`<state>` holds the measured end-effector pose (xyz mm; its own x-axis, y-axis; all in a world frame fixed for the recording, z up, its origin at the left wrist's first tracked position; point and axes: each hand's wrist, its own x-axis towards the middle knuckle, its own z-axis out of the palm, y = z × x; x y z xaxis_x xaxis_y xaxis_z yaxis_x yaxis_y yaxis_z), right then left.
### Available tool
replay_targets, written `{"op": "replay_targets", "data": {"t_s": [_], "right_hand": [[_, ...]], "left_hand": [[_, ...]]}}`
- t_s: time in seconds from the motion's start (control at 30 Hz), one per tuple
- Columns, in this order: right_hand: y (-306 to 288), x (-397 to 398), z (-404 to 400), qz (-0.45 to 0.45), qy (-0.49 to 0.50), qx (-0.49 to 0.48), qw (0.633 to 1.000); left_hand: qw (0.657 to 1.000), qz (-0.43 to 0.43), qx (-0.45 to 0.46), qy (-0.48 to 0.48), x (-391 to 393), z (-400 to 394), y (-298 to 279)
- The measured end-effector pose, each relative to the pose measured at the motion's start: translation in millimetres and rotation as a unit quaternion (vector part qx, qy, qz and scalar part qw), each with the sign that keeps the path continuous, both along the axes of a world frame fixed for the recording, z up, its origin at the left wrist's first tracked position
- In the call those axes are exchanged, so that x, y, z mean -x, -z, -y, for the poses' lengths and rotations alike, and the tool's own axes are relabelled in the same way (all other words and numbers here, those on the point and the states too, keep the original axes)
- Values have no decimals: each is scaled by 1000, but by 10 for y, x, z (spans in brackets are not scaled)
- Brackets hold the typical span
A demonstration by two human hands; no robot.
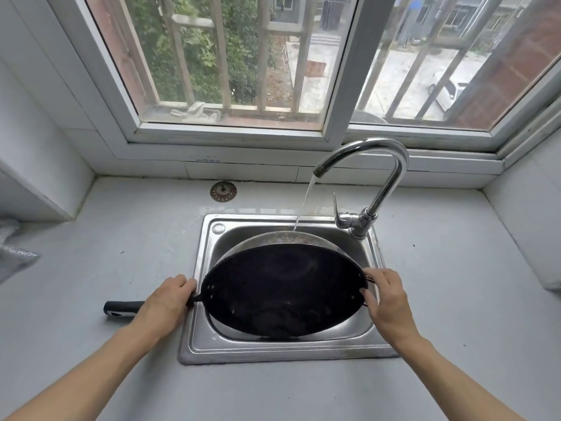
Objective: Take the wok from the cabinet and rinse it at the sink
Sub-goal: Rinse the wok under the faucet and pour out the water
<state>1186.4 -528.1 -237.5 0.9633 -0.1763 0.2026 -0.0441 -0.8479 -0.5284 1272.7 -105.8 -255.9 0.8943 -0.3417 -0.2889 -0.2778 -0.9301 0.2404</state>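
Note:
A black wok is tilted toward me over the steel sink, its dark inside facing me and its grey outer wall showing at the far rim. My left hand grips the long handle near the wok's left rim; the handle's black end sticks out to the left over the counter. My right hand grips the small loop handle on the right rim. Water runs from the chrome faucet and meets the wok's far rim.
A grey counter surrounds the sink. A round sink strainer lies behind it by the tiled ledge. A window with bars fills the wall above. A crumpled plastic bag lies at the far left.

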Motion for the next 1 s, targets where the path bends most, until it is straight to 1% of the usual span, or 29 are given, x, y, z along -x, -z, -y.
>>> {"op": "replay_targets", "data": {"t_s": [0.07, 0.17, 0.23, 0.33, 0.43, 0.57, 0.7, 0.83, 1.0], "right_hand": [[-11, 23, 9, -33, -19, 23, 999], [-44, 24, -15, -55, -7, 20, 998], [-51, 1, -14, -61, -18, 65, 996], [-44, -81, 32, -88, -16, 80, 993], [-40, -196, 38, -98, -3, 84, 992], [-79, -415, 49, -75, 2, 80, 994], [-150, -695, 61, -55, 10, 83, 995], [-178, -959, 91, -41, 17, 87, 995], [-156, -1147, 106, -35, 15, 77, 996]], "left_hand": [[1000, 7, -19, 10, 22, 6, 4], [998, 14, -57, 21, 34, 12, -18], [996, 20, -81, 30, 33, 43, -34], [994, 27, -96, 40, 8, 74, -63], [995, 37, -88, 41, -58, 64, -99], [997, 57, -41, 21, -189, 43, -139], [995, 101, -21, 9, -394, 32, -223], [992, 127, -17, 10, -558, 78, -302], [991, 133, -25, 4, -669, 109, -325]]}}
